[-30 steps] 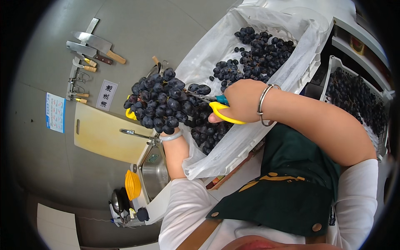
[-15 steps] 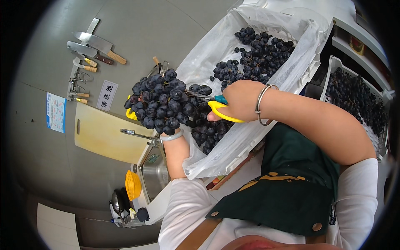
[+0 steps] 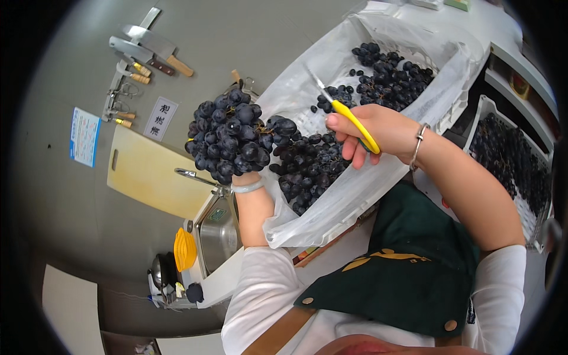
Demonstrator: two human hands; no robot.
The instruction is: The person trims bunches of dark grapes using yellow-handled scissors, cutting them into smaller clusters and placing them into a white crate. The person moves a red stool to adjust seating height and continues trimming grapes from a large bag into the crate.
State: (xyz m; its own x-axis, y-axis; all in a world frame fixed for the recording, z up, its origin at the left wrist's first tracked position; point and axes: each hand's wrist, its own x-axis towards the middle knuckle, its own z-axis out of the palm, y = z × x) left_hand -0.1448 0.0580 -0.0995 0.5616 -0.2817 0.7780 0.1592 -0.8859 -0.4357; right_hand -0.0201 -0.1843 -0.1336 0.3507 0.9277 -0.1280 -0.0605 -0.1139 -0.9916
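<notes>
My left hand (image 3: 246, 178) holds up a large bunch of dark grapes (image 3: 228, 133). The grapes cover most of its fingers, and only the part near the pale bangle shows. In my right hand (image 3: 381, 127) is a pair of scissors (image 3: 349, 117) with a yellow handle, the blades pointing up and to the left, apart from the bunch. Below both hands stands a white crate (image 3: 447, 109) lined with a thin white sheet (image 3: 290, 94). More dark grapes (image 3: 316, 171) lie in it, in bunches and a few loose ones.
A second crate (image 3: 486, 109) of dark grapes stands at the right. To the left are a steel sink (image 3: 220, 245) with a tap (image 3: 198, 176), a yellow cutting board (image 3: 157, 174) and an orange basket (image 3: 185, 248). Knives (image 3: 151, 42) hang on the grey wall.
My right hand has drawn the scissors away from the bunch, to the right, and the blades now point upward. The left hand still holds the bunch, turned slightly.
</notes>
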